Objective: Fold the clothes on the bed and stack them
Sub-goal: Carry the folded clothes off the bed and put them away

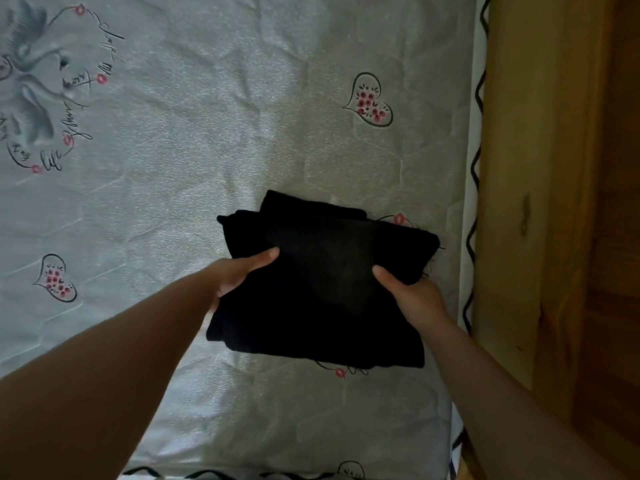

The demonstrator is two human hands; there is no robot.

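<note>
A: Garment condition?
B: Black cloth (322, 289), folded into a thick, roughly square bundle — layers offset at the far edge, loose threads at its right corner.
A: Location?
B: Right part of the bed (207, 133), near the wooden frame (540, 202).
A: Hands?
B: Left hand (239, 271) and right hand (412, 292) each grip one side — thumbs on top.

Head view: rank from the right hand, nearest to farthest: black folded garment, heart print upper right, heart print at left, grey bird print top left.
From the right hand:
1. Black folded garment, gripped by that hand at its right edge.
2. Heart print, above the hand, upper right of the bed cover.
3. Heart print, far left, past the left hand.
4. Grey bird print, top-left corner.
</note>
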